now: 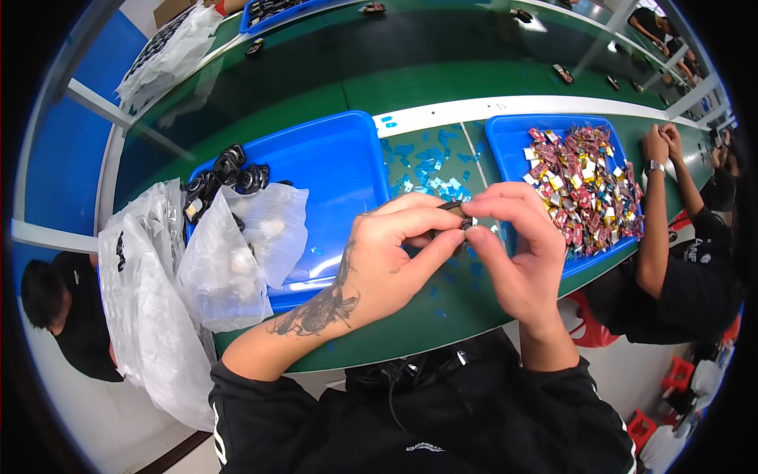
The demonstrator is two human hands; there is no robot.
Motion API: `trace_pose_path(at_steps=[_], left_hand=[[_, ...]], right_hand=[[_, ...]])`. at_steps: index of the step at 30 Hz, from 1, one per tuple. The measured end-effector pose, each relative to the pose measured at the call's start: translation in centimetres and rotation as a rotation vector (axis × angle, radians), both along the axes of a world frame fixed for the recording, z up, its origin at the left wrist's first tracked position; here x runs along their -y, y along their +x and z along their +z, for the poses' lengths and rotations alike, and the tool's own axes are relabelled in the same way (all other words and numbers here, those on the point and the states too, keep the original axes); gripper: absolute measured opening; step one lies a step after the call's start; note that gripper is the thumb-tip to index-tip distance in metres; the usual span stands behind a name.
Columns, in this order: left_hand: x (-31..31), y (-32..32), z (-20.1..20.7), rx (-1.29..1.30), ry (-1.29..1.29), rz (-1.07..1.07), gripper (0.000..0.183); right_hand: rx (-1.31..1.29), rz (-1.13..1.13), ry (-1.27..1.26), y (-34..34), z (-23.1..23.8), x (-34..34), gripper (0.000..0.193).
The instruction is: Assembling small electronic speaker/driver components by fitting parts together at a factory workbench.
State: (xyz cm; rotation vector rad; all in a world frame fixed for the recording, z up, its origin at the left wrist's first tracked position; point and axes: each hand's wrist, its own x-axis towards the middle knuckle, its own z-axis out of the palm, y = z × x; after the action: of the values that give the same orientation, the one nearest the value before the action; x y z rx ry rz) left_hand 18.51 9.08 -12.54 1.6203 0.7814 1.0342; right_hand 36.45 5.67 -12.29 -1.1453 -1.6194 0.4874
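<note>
My left hand (395, 245) and my right hand (517, 253) meet over the green bench. Between their thumbs and forefingers is a small dark piece (452, 208), mostly covered by the fingers, so its kind does not show. Just beyond the hands lie many small bright-blue film scraps (430, 174). To the left is a blue tray (339, 182) with several black rounded casings (229, 167) at its left end and translucent plastic bags (225, 272) over part of it. A second blue tray (509, 146), on the right, holds a heap of small red, white and yellow components (584, 189).
A large plastic bag (146, 308) hangs over the bench's left edge. Beyond a white rail (505, 105) runs a green belt-like surface (450, 59) with small parts scattered along it. A person's arm (654, 213) is close by the right tray; another person (75, 316) is at left.
</note>
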Motion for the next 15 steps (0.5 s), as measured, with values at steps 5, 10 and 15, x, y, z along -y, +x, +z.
trace_pose_path(at_steps=[5, 10, 15], left_hand=[[-0.4, -0.3, 0.2, 0.011, -0.119, -0.11, 0.024], [-0.6, 0.2, 0.4, 0.338, -0.374, -0.088, 0.052], [-1.0, -0.2, -0.4, 0.285, -0.306, -0.062, 0.046]], right_hand=[[-0.324, 0.035, -0.118, 0.0, -0.5, 0.3, 0.017], [-0.238, 0.047, -0.157, 0.5, -0.1, 0.1, 0.013], [-0.028, 0.053, -0.147, 0.0, 1.4, -0.8, 0.016]])
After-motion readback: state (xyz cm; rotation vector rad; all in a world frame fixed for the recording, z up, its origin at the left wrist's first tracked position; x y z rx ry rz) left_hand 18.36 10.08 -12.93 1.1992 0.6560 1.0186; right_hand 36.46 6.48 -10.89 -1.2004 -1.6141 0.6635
